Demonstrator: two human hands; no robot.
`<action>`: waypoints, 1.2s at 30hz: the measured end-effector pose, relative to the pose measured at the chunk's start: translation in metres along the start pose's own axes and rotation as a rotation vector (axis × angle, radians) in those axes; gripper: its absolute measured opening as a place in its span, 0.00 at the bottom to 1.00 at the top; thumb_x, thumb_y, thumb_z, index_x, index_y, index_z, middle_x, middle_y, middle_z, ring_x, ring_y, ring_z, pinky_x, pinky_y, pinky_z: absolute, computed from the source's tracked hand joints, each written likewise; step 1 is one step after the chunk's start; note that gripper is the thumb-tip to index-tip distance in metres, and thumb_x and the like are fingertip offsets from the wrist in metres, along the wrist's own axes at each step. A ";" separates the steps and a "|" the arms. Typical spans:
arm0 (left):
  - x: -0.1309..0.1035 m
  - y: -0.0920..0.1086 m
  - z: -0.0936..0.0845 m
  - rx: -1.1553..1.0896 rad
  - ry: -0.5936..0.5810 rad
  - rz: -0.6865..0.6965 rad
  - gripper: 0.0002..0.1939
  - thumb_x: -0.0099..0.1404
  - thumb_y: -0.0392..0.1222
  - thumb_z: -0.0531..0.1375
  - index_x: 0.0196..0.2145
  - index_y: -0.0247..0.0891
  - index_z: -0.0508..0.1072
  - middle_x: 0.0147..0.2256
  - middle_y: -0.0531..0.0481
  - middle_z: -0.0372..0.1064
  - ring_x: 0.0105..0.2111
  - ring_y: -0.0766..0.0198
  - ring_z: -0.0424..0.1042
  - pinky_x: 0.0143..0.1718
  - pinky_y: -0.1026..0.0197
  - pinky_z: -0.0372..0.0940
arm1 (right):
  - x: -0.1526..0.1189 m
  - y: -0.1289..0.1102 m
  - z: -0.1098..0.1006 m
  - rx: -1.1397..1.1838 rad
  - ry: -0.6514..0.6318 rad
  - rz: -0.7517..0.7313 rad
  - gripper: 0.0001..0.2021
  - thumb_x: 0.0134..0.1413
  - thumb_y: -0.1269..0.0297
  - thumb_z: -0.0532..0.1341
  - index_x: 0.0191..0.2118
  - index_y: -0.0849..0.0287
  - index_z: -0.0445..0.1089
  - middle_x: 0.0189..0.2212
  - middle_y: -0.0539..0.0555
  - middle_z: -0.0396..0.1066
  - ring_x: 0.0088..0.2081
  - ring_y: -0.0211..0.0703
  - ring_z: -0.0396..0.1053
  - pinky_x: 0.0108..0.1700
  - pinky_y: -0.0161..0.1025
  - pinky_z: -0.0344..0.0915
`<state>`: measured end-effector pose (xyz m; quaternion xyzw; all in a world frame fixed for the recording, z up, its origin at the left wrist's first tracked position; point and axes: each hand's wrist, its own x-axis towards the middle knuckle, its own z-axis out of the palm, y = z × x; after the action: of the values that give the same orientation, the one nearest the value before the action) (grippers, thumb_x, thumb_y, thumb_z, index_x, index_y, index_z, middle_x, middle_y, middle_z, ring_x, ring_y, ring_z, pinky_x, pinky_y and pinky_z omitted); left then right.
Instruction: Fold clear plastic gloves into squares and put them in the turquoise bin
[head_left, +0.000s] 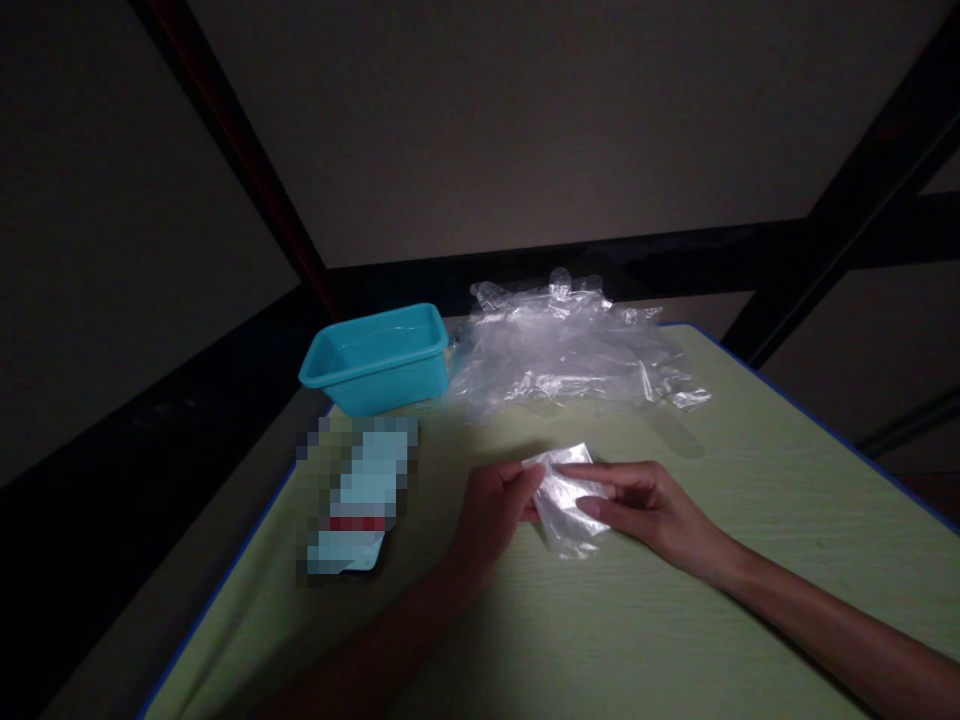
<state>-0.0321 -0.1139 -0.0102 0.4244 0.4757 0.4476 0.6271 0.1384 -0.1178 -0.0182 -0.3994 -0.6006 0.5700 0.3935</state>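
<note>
A small clear plastic piece [564, 510], shiny and creased, is held between both hands over the middle of the table. My left hand [495, 505] pinches its left edge, thumb on top. From the right, my right hand [649, 505] grips it with the thumb in front and the index finger stretched across its upper part. Beyond the hands lies a spread heap of clear plastic bags [562, 350]. Left of that heap stands a turquoise plastic tub [394, 375].
A pixelated flat object [364, 500], light blue with a red band, lies on the left of the pale green table [675, 640]. The table has a blue edge. Behind it rises a wall [525, 130] with dark beams.
</note>
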 end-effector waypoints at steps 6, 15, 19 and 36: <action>0.000 0.001 -0.002 -0.021 -0.049 -0.047 0.17 0.48 0.49 0.64 0.28 0.30 0.77 0.23 0.48 0.73 0.25 0.61 0.73 0.28 0.62 0.67 | 0.001 0.002 0.001 0.024 0.038 0.019 0.18 0.44 0.60 0.66 0.45 0.52 0.73 0.33 0.52 0.77 0.27 0.36 0.70 0.30 0.34 0.67; 0.003 -0.003 0.001 -0.087 -0.047 -0.152 0.11 0.42 0.43 0.68 0.22 0.34 0.73 0.19 0.50 0.71 0.19 0.66 0.70 0.24 0.65 0.64 | 0.006 0.000 -0.007 -0.075 0.167 0.101 0.20 0.41 0.53 0.67 0.44 0.52 0.75 0.23 0.52 0.75 0.25 0.43 0.70 0.28 0.40 0.69; 0.007 0.002 -0.004 -0.154 0.000 -0.143 0.16 0.43 0.48 0.68 0.27 0.34 0.73 0.23 0.46 0.74 0.25 0.60 0.74 0.27 0.63 0.65 | 0.008 -0.003 -0.007 -0.027 0.176 0.148 0.21 0.39 0.53 0.68 0.43 0.53 0.75 0.33 0.57 0.77 0.33 0.50 0.74 0.40 0.47 0.70; 0.045 0.067 -0.071 -0.706 0.373 0.127 0.11 0.55 0.34 0.62 0.37 0.36 0.67 0.42 0.43 0.72 0.45 0.61 0.72 0.47 0.62 0.65 | 0.044 -0.023 0.000 -0.122 0.246 0.302 0.20 0.36 0.49 0.68 0.39 0.48 0.76 0.39 0.56 0.76 0.39 0.55 0.74 0.41 0.44 0.70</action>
<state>-0.1051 -0.0474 0.0307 0.1230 0.3713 0.6908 0.6082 0.1216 -0.0772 0.0057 -0.5747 -0.5147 0.5321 0.3489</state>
